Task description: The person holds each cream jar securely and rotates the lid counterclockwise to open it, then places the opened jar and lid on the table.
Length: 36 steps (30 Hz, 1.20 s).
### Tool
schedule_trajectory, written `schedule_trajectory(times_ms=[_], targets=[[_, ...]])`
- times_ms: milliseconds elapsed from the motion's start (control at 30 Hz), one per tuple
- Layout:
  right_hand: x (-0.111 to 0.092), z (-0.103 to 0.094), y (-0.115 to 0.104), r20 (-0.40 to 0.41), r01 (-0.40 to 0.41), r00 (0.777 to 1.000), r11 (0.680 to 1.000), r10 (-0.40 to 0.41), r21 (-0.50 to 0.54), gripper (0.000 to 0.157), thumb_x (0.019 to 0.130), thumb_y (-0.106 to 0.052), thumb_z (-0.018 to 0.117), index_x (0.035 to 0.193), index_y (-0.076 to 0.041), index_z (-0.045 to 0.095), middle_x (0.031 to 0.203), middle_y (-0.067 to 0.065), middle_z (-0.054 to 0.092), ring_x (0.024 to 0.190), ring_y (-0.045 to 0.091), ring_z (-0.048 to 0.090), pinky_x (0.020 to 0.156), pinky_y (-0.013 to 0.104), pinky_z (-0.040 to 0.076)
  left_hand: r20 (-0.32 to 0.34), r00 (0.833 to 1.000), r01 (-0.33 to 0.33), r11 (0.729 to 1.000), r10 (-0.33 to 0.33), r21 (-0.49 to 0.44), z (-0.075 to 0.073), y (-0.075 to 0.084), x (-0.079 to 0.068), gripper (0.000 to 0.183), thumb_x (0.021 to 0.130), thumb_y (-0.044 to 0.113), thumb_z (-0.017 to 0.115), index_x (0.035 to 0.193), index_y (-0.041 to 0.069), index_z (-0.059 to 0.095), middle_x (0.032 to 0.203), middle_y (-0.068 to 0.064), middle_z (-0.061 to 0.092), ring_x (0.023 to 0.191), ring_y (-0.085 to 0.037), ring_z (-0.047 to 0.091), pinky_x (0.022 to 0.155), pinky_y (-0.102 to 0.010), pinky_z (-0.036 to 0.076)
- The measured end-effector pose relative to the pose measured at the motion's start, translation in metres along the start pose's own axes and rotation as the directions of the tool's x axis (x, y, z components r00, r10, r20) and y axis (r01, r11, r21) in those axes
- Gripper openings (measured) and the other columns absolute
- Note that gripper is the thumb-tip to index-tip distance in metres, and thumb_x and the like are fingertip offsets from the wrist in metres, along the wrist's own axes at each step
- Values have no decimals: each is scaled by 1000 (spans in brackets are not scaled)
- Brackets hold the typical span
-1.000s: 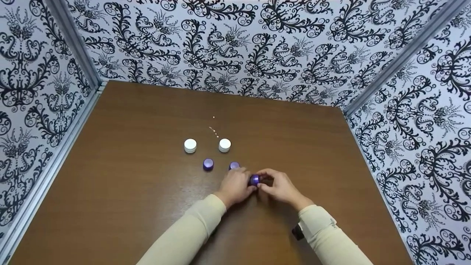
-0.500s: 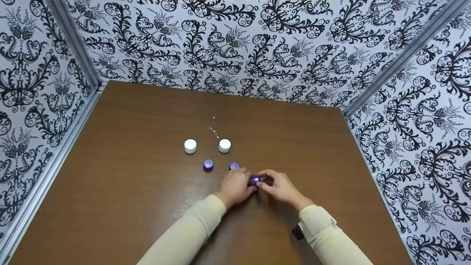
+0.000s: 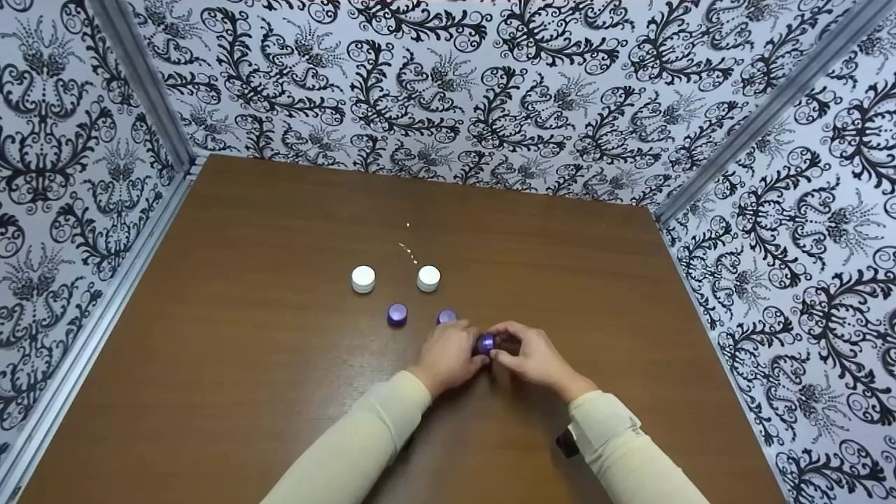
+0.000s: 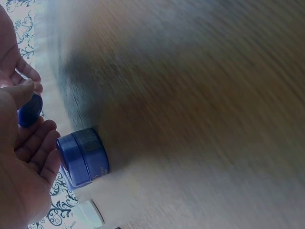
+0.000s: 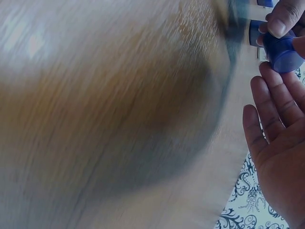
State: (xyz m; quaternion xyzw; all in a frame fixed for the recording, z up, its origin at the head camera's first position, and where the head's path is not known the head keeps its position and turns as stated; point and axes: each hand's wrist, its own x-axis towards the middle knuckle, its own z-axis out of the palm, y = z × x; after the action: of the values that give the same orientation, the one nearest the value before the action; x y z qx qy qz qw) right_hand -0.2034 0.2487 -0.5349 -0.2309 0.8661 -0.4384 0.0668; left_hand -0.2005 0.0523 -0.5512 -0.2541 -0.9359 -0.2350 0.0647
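In the head view my left hand (image 3: 448, 355) and right hand (image 3: 533, 355) meet over a small purple jar (image 3: 486, 343) turned on its side. The left hand grips its body between thumb and fingers; in the right wrist view that thumb lies along the jar (image 5: 282, 53), which looks blue there. My right thumb and fingertips pinch the jar's right end, with the other fingers stretched out beneath. A second purple jar (image 3: 446, 317) stands just beyond my left knuckles, partly hidden by them. It shows in the left wrist view as a blue lidded jar (image 4: 85, 156) near my fingers.
Another purple jar (image 3: 397, 314) stands to the left. Farther back are two white jars, a left one (image 3: 363, 278) and a right one (image 3: 428, 278). Small pale specks (image 3: 409, 251) mark the brown table (image 3: 280, 392). Patterned walls (image 3: 448, 84) enclose its back and sides.
Both hands stay in place around the purple jar, with only a very slight shift of it between the fingers. The other jars have not moved.
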Motion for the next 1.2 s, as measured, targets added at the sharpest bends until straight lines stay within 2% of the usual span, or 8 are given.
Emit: schedule_trajectory(times_ms=[100, 233, 667, 867, 1100, 1200], targets=[[0, -1, 5, 11, -22, 1000, 1000, 22, -8, 29, 87, 1, 70, 116, 0, 65, 109, 10, 69, 102, 25, 68, 90, 42, 52, -1, 1000, -4, 1000, 4, 11, -1, 1, 0, 33, 83, 37, 77, 101, 10, 72, 92, -4, 65, 89, -26, 65, 83, -41, 51], [-1, -3, 8, 27, -30, 999, 999, 31, -34, 27, 89, -5, 68, 116, -3, 66, 108, 6, 70, 100, 21, 68, 88, 39, 53, -6, 1000, -10, 999, 10, 31, -3, 2, 0, 32, 83, 37, 77, 99, 9, 71, 94, -5, 65, 90, -26, 65, 85, -41, 50], [0, -3, 6, 23, -8, 1000, 999, 9, -47, 28, 87, -5, 72, 115, -5, 66, 106, 3, 70, 98, 20, 68, 86, 40, 53, 7, 1000, -2, 999, 1, 34, -1, 1, 0, 34, 83, 37, 77, 101, 9, 71, 94, -5, 64, 91, -26, 64, 86, -41, 50], [0, -3, 7, 20, -21, 1000, 999, 22, -43, 27, 88, -6, 71, 115, -6, 66, 107, 4, 70, 100, 21, 68, 89, 41, 52, 13, 1000, 0, 999, 0, 38, -2, 2, 0, 35, 84, 38, 76, 103, 9, 71, 96, -5, 65, 93, -26, 64, 87, -41, 50], [0, -2, 4, 9, -53, 999, 995, 53, -80, 23, 95, -23, 68, 113, -9, 68, 106, 0, 70, 99, 17, 68, 86, 37, 53, -7, 1000, -20, 999, 20, 38, 0, 0, 0, 33, 84, 37, 76, 101, 10, 72, 93, -3, 64, 91, -25, 64, 86, -41, 50], [0, -2, 4, 15, -46, 999, 995, 47, -89, 22, 95, -24, 68, 113, -10, 69, 105, -1, 70, 97, 15, 67, 85, 36, 53, -15, 999, -33, 999, 34, 43, 1, -1, 1, 33, 83, 38, 76, 99, 10, 72, 91, -2, 63, 89, -24, 64, 85, -40, 50]])
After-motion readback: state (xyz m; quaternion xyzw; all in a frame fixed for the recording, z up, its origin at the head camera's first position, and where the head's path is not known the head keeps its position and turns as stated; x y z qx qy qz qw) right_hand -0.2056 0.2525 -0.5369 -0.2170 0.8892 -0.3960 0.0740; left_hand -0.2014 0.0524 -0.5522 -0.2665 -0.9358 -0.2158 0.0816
